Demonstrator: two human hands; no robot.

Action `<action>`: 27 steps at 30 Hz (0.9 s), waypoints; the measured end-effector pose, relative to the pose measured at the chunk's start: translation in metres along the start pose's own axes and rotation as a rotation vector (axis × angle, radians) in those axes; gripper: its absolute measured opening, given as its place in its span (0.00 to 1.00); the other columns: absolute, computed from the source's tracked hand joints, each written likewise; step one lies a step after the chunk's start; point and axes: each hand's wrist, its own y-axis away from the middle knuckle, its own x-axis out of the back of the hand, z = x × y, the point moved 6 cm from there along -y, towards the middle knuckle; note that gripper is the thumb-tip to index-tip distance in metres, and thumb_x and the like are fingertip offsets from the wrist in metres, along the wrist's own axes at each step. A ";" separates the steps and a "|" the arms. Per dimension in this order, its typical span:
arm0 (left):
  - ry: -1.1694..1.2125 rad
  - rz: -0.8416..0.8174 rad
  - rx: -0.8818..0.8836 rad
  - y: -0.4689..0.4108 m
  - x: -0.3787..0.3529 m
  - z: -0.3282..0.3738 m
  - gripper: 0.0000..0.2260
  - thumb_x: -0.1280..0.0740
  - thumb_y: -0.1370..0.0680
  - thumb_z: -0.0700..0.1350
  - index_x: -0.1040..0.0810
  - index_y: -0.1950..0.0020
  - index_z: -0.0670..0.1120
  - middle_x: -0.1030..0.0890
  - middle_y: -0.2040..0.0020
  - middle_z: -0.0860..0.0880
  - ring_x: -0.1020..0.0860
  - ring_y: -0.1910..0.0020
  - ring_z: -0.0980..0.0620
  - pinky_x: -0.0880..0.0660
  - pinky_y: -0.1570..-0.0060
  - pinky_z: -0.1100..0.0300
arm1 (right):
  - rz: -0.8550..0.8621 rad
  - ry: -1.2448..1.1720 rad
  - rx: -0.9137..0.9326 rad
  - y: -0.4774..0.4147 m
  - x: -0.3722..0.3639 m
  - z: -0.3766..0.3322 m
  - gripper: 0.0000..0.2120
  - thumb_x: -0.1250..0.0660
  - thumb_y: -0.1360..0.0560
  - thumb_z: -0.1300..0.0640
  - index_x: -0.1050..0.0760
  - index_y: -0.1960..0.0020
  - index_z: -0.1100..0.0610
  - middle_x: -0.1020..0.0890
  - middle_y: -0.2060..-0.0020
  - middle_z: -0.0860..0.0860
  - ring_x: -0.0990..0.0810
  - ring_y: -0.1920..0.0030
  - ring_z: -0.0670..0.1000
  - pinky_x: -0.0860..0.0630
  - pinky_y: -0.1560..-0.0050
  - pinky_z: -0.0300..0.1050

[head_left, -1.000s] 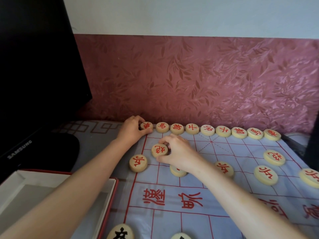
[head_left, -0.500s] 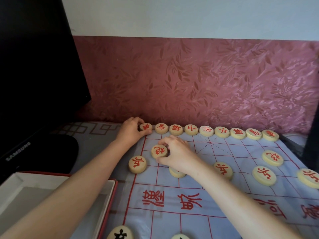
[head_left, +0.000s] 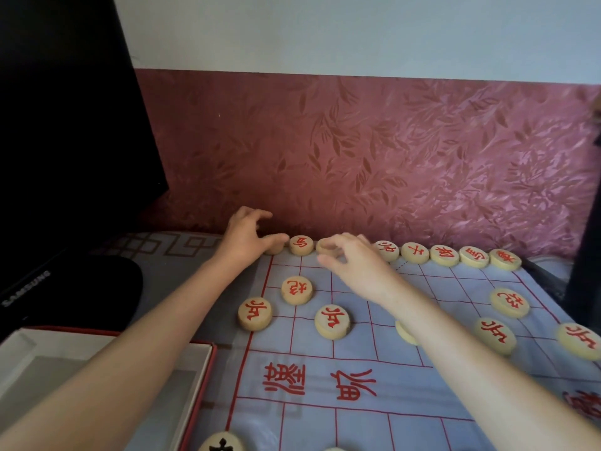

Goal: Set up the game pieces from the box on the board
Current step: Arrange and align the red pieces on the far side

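Right hand [head_left: 354,265] now off cannon piece [head_left: 296,290]

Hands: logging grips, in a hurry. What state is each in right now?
Left hand: open, thumb touching the pale round wooden corner piece.
Right hand: cannot be told, motion blur.

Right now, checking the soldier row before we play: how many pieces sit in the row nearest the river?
5: left-edge piece, second piece, middle piece half hidden under the right forearm, fourth piece, right-edge piece.
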 end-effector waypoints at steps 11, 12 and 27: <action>-0.119 -0.220 -0.181 -0.005 -0.030 0.027 0.24 0.27 0.31 0.51 0.25 0.36 0.50 0.23 0.39 0.49 0.30 0.38 0.49 0.33 0.36 0.49 | -0.199 0.151 -0.090 -0.048 -0.002 0.032 0.26 0.35 0.24 0.51 0.37 0.29 0.41 0.34 0.35 0.56 0.37 0.34 0.62 0.41 0.33 0.51; -0.114 -0.215 -0.172 -0.006 -0.030 0.027 0.24 0.27 0.31 0.52 0.25 0.36 0.50 0.23 0.40 0.49 0.29 0.39 0.49 0.32 0.36 0.50 | -0.211 0.148 -0.085 -0.048 -0.003 0.031 0.25 0.35 0.24 0.50 0.37 0.29 0.41 0.35 0.34 0.56 0.38 0.34 0.62 0.41 0.33 0.51; -0.381 -0.094 -0.169 -0.012 -0.034 0.035 0.25 0.31 0.32 0.63 0.21 0.45 0.46 0.21 0.48 0.46 0.27 0.44 0.47 0.33 0.45 0.55 | -0.054 0.229 0.048 -0.058 -0.009 0.033 0.22 0.33 0.28 0.41 0.25 0.39 0.52 0.25 0.47 0.51 0.36 0.40 0.53 0.42 0.42 0.47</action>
